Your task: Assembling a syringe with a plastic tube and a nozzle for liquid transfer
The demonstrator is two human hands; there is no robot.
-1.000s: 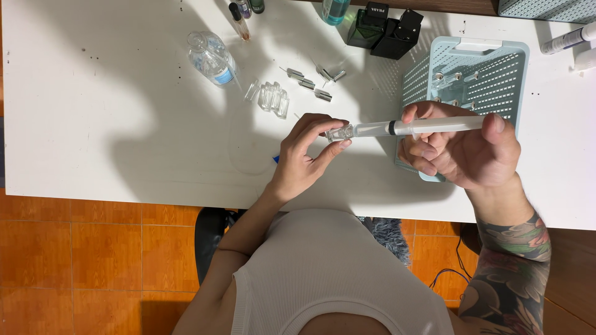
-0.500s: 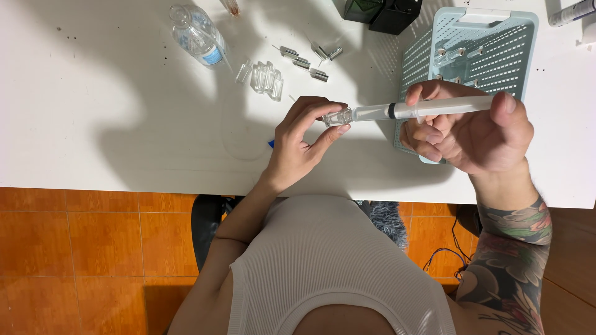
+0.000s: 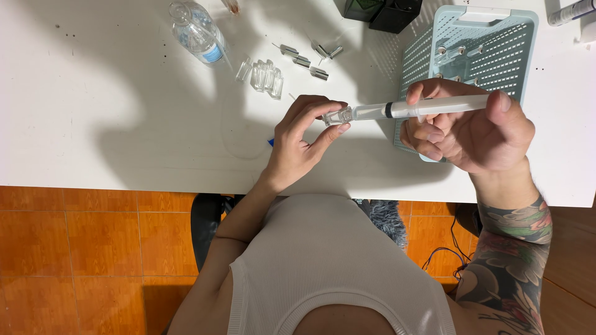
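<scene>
Hands sit where they were: left hand point(image 3: 304, 139) pinches one clear vial point(image 3: 337, 116), right hand point(image 3: 472, 127) grips one syringe point(image 3: 422, 108) at its 3 o'clock, above the worktop point(image 3: 93, 124). One bottle point(image 3: 197, 31) at 10 o'clock.

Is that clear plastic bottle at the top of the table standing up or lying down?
Lying down. The clear bottle rests on its side on the white table, its neck pointing toward the far edge and its blue-banded end nearer the person.

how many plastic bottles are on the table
1. The clear plastic bottle lies on its side at the table's far edge, left of the small clear containers. Others may sit beyond the frame.
</scene>
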